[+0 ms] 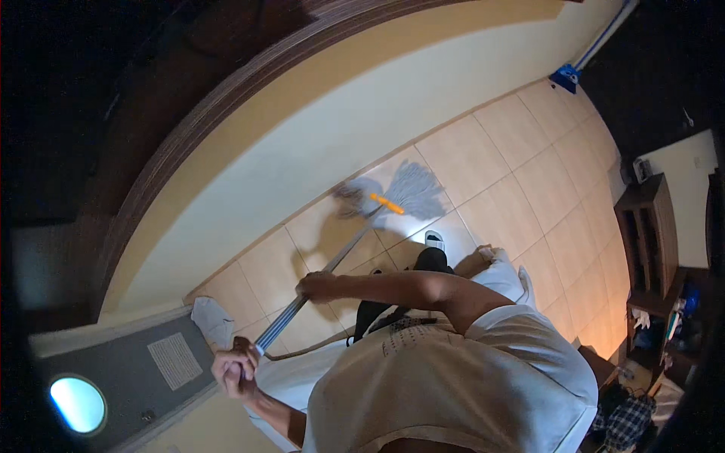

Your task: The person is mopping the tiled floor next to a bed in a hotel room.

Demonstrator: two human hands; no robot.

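The person stands on a tiled floor (521, 174) beside a cream wall (317, 143) and works a string mop (404, 192) with both hands. The left hand (236, 370) wraps the top end of the metal mop handle (325, 268), fingers curled shut around it near the chest; the right hand (317, 285) grips the shaft further down, fingers closed over it with the arm stretched across the body. The mop head, grey-blue strands spread from an orange clamp (387, 202), lies flat on the tiles just beside the base of the wall, ahead of the person's shoe (434, 239). A crumpled pale cloth (213, 321) lies on the floor near the left hand, next to a grey appliance with a round lit window (113, 377); what it is exactly is hard to tell in this dim corner. A dark wooden shelf unit (649, 241) stands well apart to the right. To mop well here, the lower hand should steer and press while the upper hand pivots, keeping the strands fanned out and drawing them along the wall line in overlapping passes, so the edge of the tiles is wiped without the clamp knocking the wall.
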